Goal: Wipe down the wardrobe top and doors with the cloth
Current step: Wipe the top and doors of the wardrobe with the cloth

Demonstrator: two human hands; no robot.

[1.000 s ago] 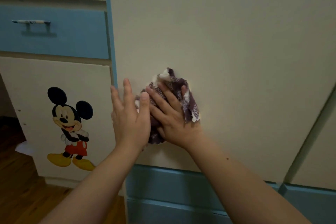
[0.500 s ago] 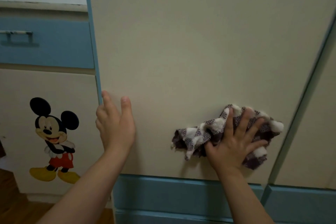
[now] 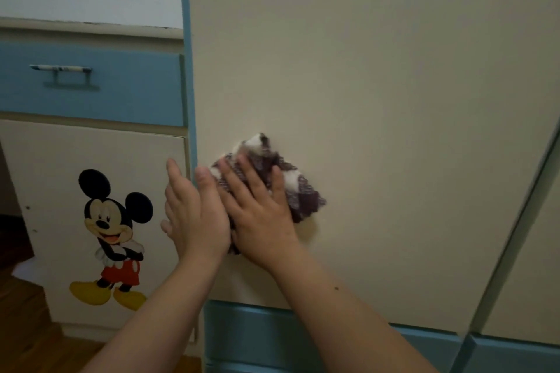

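Observation:
A cream wardrobe door [image 3: 378, 85] with a blue left edge fills most of the view. My right hand [image 3: 257, 212] lies flat with fingers spread on a bunched purple-and-white checked cloth [image 3: 291, 188], pressing it against the door's lower left part. My left hand [image 3: 194, 215] rests flat on the door's left edge, touching the right hand, and holds nothing. The cloth's lower part is hidden under my right palm.
Left of the wardrobe stands a lower cabinet with a blue drawer [image 3: 91, 85], a bar handle [image 3: 62, 68] and a cream door bearing a cartoon mouse sticker [image 3: 113, 236]. Blue drawers [image 3: 257, 339] run below the wardrobe door. A second cream door [image 3: 533, 281] adjoins at right. Wooden floor [image 3: 27, 327] lies lower left.
My right hand has slid the cloth from the door's lower right back to its left edge, beside my left hand. The left hand has stayed on the edge.

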